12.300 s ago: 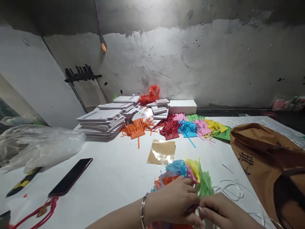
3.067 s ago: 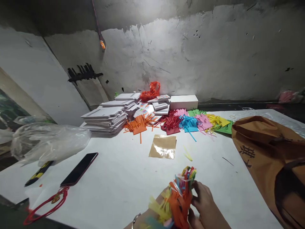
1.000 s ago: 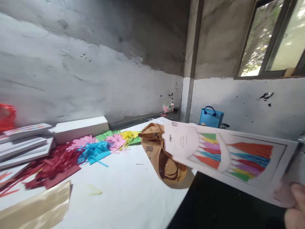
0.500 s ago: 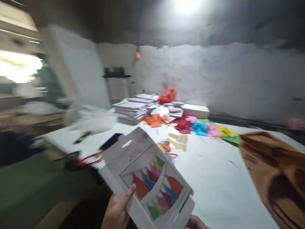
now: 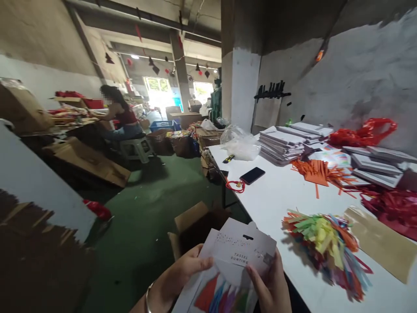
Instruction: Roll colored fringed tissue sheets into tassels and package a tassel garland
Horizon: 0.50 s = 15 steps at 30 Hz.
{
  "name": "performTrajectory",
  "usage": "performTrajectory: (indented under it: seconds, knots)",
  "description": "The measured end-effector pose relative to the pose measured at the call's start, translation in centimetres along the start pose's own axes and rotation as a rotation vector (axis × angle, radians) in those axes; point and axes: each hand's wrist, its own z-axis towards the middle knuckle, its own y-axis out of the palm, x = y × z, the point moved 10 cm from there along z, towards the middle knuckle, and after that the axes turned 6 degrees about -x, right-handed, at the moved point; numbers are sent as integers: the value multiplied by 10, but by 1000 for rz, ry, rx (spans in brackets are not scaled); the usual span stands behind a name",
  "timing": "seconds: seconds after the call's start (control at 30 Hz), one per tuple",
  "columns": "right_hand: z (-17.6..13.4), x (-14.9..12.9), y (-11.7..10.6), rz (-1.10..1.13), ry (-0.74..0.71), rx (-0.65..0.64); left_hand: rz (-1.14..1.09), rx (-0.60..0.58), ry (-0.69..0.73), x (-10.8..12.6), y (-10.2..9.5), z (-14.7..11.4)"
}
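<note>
A white printed box (image 5: 228, 265), lettered "TASSEL BUNTING" with coloured tassels pictured on it, is held low in front of me. My left hand (image 5: 187, 271) grips its left edge, the thumb lying on the front face. Around the right edge closes my right hand (image 5: 272, 282), with its thumb on the front near the lettering. A hang-hole shows at the box's upper end. On the table to the right lies a bundle of multicoloured paper tassels (image 5: 325, 243), beside a flat gold-tan packet (image 5: 384, 243).
Below the white table (image 5: 267, 195) stands an open cardboard box (image 5: 195, 221). The table bears a phone (image 5: 253, 175), a cutter knife (image 5: 228, 158), stacked flat boxes (image 5: 280, 145), orange tassels (image 5: 317, 174) and a red bag (image 5: 363, 132). A person (image 5: 119, 113) sits far left.
My view has swung left, bringing the floor, open cardboard box and seated person into sight. The box in my hands now sits lower, and my right hand has come up onto its front.
</note>
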Motion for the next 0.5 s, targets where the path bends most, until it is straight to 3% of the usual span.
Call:
performTrajectory:
  seconds: [0.07, 0.13, 0.17, 0.23, 0.3, 0.5]
  knots:
    - [1, -8, -9, -114, -83, 114, -93, 87, -28, -4, -19, 2]
    - [1, -35, -23, -351, -287, 261, -133, 99, -52, -9, -31, 7]
    - [2, -50, -21, -473, -411, 265, -154, 94, -55, -11, -35, 10]
    - [8, -69, -1, -625, -627, 99, -197, 80, -59, -19, -42, 17]
    - [18, -72, 19, -669, -696, -107, -233, 66, -62, -27, -48, 23]
    - [41, -69, 29, -584, -613, -190, -279, 43, -69, -45, -64, 28]
